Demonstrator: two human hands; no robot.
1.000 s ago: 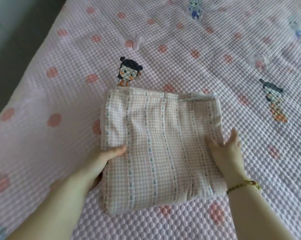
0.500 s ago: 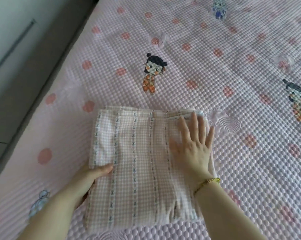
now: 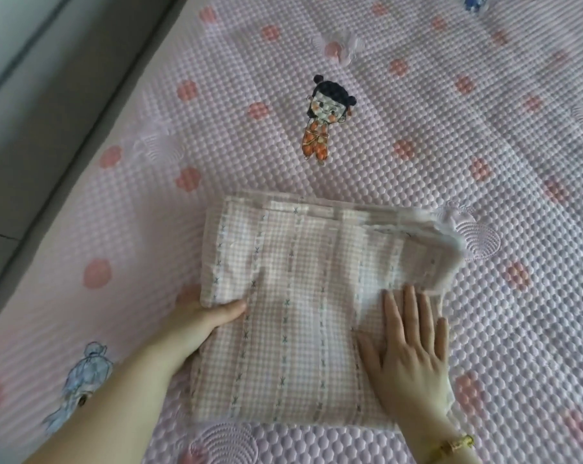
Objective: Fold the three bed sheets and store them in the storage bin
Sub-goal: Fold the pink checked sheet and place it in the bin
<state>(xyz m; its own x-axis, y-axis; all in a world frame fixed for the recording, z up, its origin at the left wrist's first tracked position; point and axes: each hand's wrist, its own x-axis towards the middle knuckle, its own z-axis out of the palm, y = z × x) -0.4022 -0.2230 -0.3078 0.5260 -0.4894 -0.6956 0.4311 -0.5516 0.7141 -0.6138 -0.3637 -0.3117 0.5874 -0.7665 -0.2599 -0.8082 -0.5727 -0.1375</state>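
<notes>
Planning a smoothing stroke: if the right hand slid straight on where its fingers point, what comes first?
The right hand would likely meet the raised far edge of the folded sheet, then the bed cover.

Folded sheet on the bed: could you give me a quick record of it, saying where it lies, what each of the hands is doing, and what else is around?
item: bed sheet, pink checked, folded into a thick rectangle, layers loose at the far right corner
lies on: bed cover, quilted pink with darker dots
left hand: grips the sheet's left edge, thumb on top
right hand: flat, fingers straight, pressing on the sheet's right side
right wrist: gold bracelet
storage bin: not in view
</notes>
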